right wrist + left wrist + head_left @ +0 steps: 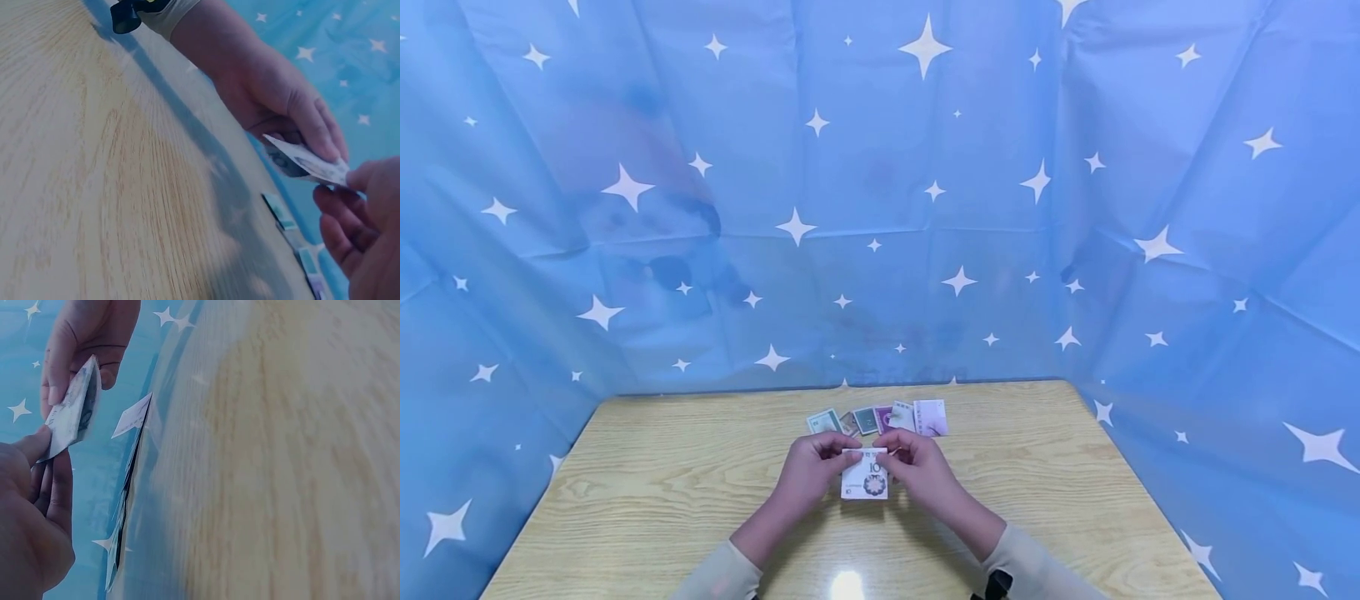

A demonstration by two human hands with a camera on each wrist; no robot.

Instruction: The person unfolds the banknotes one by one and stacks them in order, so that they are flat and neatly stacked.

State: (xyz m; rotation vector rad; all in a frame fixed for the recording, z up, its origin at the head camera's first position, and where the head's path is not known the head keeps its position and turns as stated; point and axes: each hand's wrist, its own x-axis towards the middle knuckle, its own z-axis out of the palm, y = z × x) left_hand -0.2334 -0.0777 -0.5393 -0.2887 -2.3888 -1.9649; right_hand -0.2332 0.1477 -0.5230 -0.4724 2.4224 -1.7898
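Between my two hands is a folded white banknote (863,482) printed with a 10, held up above the table. My left hand (808,471) pinches its far left corner between thumb and fingers, and my right hand (919,468) pinches the far right corner. In the left wrist view the banknote (74,419) is doubled over, its layers spread slightly apart at the near side. The same gap shows on the banknote (306,161) in the right wrist view. Some fingertips are hidden behind the paper.
Beyond my hands, several folded banknotes lie in a row, from a green one (823,420) at the left, past a purple one (883,417), to a pale lilac one (932,417). The wooden table (662,492) meets a blue star-patterned curtain (880,275) behind.
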